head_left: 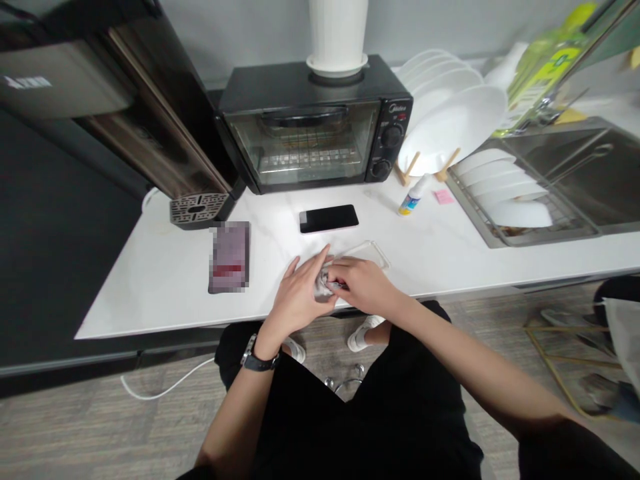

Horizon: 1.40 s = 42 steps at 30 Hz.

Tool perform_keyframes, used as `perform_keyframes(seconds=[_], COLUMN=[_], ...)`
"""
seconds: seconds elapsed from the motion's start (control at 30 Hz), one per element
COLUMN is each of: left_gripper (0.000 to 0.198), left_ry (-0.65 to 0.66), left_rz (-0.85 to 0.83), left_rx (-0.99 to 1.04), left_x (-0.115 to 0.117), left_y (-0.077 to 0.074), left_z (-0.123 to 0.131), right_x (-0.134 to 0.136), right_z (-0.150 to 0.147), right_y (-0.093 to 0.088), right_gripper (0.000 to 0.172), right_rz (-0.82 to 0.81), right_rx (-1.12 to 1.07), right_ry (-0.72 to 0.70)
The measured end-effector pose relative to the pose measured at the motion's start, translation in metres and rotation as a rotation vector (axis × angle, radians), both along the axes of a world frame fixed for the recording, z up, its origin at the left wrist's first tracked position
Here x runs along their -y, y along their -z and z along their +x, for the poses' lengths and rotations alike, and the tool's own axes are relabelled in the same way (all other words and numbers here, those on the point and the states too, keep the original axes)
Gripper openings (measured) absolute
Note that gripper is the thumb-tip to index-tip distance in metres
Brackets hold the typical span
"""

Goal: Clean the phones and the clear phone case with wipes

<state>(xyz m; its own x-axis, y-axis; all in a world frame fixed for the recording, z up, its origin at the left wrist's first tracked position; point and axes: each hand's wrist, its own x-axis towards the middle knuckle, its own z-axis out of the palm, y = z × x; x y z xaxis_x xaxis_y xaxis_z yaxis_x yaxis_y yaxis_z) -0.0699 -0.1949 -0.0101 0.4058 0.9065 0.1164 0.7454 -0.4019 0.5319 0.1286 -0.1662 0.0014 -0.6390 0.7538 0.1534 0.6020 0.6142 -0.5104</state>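
My left hand (296, 297) and my right hand (364, 283) meet at the counter's front edge over a crumpled greyish-white cloth (323, 285). My left thumb and forefinger curve around the cloth, while the other left fingers are spread. The right fingers are curled closed on the same cloth and hide part of it. A clear phone case (375, 252) lies flat just behind my right hand, partly covered by it. Farther back lies a phone (329, 219), dark screen up. A small spray bottle (414, 198) with a blue and yellow label stands to the right.
On the left lies a blurred purple item (230, 257) beside a drink dispenser (197, 208). Behind the phone stands a toaster oven (310, 143) with a white pot (339, 33) on top. Racked plates (453, 127), a pink note (443, 197) and a sink (595, 180) are at right.
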Motion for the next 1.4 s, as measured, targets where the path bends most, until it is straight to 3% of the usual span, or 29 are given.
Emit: perform_keyframes(seconds=[0.17,0.27,0.33,0.43,0.57,0.67,0.73,0.93,1.1,1.17,1.33,1.4], left_gripper=[0.101,0.100,0.099,0.098,0.099,0.100,0.099,0.097,0.095,0.095,0.095,0.096], left_ry=[0.006,0.015,0.022,0.023,0.006,0.001,0.007,0.015,0.035,0.034,0.022,0.022], left_rz=[0.004,-0.016,-0.026,-0.018,0.003,0.013,0.011,0.001,-0.013,-0.011,0.003,0.008], left_rx=[0.004,0.002,0.000,-0.003,-0.019,-0.020,-0.015,-0.018,-0.028,-0.027,-0.028,-0.024], left_x=[0.001,0.000,0.000,-0.001,-0.001,-0.001,0.000,0.001,-0.001,-0.001,-0.001,-0.001], left_y=[-0.001,-0.002,-0.003,-0.002,0.001,0.002,0.002,-0.002,-0.004,-0.003,0.001,0.001], left_z=[0.000,0.000,0.000,0.001,0.001,0.001,0.000,0.002,0.001,0.000,-0.001,-0.001], right_x=[-0.005,-0.014,-0.018,-0.019,-0.011,-0.004,-0.001,-0.007,-0.022,-0.022,-0.005,0.000], right_z=[0.045,0.068,0.068,0.044,0.000,-0.006,0.007,0.061,0.050,0.029,-0.008,-0.002], right_y=[-0.016,-0.019,-0.014,-0.003,0.004,-0.001,-0.007,-0.023,-0.017,-0.012,-0.008,-0.013], right_gripper=[0.009,0.012,0.012,0.010,0.013,0.012,0.009,0.011,0.015,0.014,0.012,0.007], right_rz=[-0.011,0.100,0.188,0.220,0.098,0.021,-0.019,-0.002,0.229,0.236,0.082,-0.004], right_rx=[0.297,0.438,0.453,0.312,0.063,-0.009,0.052,0.400,0.486,0.417,0.144,0.180], right_ry=[0.237,0.416,0.482,0.429,0.139,-0.008,0.028,0.357,0.505,0.451,0.031,0.037])
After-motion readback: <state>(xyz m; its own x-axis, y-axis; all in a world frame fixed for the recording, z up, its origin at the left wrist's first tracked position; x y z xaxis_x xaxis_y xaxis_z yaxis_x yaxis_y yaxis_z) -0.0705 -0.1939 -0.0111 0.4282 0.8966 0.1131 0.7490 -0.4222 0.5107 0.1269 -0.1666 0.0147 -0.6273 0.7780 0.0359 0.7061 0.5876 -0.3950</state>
